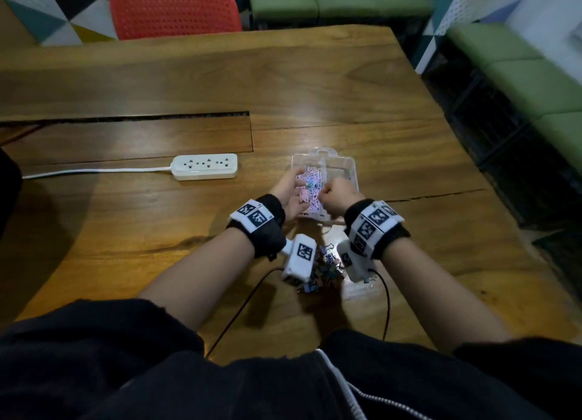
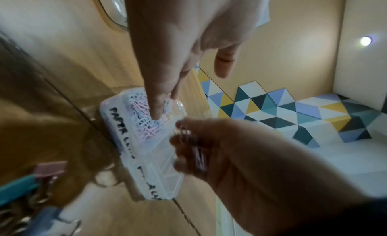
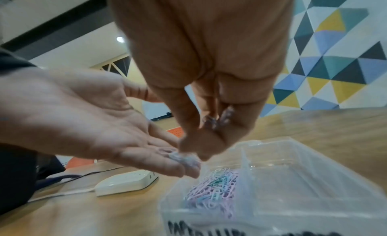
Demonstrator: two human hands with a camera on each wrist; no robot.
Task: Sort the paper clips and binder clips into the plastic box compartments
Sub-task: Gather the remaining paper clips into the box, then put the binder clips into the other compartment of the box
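1. Nearest you, binder clips (image 1: 327, 268) lie heaped on the table (image 1: 362, 104), partly hidden behind your wrist cameras.
2. Your left hand (image 1: 288, 196) lies flat, palm up, over the plastic box (image 1: 345, 167); your right hand (image 1: 338, 196) pinches paper clips (image 2: 193, 148).
3. More paper clips fill the box's left compartment.
4. Beyond, to the left, a power strip (image 1: 204, 166); farther, a red chair (image 1: 174, 11).

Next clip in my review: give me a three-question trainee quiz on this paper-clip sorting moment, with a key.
1. True or false: the binder clips already lie inside the plastic box.
2. Which compartment holds the pastel paper clips? A) the one labelled for paper clips B) the other one C) both
3. Fill in: the right hand pinches a few paper clips over the open ____ hand.

Key: 1 false, they are heaped on the table nearer the person; 2 A; 3 left.
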